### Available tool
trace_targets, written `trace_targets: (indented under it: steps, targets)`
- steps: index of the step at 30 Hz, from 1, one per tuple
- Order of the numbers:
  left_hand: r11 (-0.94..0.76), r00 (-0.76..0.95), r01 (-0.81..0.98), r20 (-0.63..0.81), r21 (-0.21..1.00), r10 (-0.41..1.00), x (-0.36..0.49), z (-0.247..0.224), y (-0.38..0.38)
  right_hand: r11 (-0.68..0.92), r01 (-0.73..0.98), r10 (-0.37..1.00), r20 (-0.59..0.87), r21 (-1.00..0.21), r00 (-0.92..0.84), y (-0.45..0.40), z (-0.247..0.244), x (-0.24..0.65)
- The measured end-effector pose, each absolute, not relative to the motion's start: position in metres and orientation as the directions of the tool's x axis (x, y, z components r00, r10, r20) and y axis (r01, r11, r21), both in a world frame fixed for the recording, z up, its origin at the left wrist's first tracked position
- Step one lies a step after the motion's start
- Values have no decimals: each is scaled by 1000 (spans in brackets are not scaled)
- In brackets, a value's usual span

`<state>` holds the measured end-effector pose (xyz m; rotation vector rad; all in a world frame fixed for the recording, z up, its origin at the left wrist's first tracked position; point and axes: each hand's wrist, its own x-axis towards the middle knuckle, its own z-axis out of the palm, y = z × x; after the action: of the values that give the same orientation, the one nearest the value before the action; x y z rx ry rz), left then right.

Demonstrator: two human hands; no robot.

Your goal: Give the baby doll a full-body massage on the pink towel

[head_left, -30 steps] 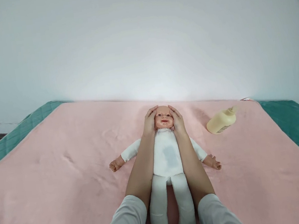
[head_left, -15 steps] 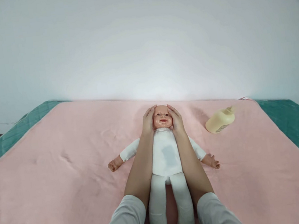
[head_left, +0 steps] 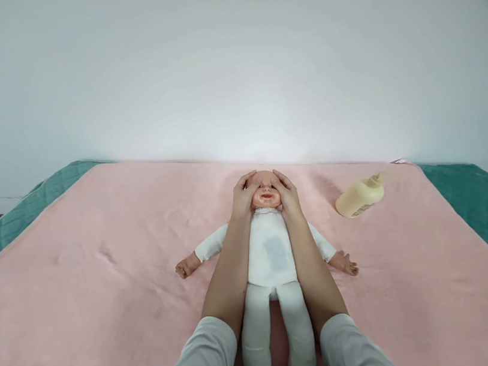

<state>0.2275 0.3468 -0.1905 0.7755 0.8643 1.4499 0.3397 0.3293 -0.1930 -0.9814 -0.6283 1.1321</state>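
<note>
A baby doll (head_left: pixel 268 246) with a white cloth body lies on its back, head away from me, arms spread and legs toward me. My left hand (head_left: pixel 243 195) cups the left side of its head, fingers wrapped around toward the crown. On the opposite side my right hand (head_left: pixel 287 192) clasps the head the same way. Both thumbs rest on the doll's face around the eyes, partly covering them. The doll's mouth and chin show between my palms. My forearms run along either side of its torso, over its upper arms.
A pale yellow pump bottle (head_left: pixel 359 197) lies on its side to the right of the doll. Beneath everything is a pink blanket (head_left: pixel 80 279) over a green quilted cover (head_left: pixel 477 198). A white wall (head_left: pixel 227 64) rises behind the far edge.
Both thumbs have moved inward onto the doll's face near the eyes, which were uncovered before. The palms still hold the head's sides. Doll and bottle stay in place.
</note>
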Motion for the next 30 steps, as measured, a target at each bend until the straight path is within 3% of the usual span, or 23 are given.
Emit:
trace_targets:
  steps: [30]
  targets:
    - [9, -50, -555, -44, 832, 998, 225, -192, 350, 107, -466, 935, -71, -878, 348, 330, -190, 340]
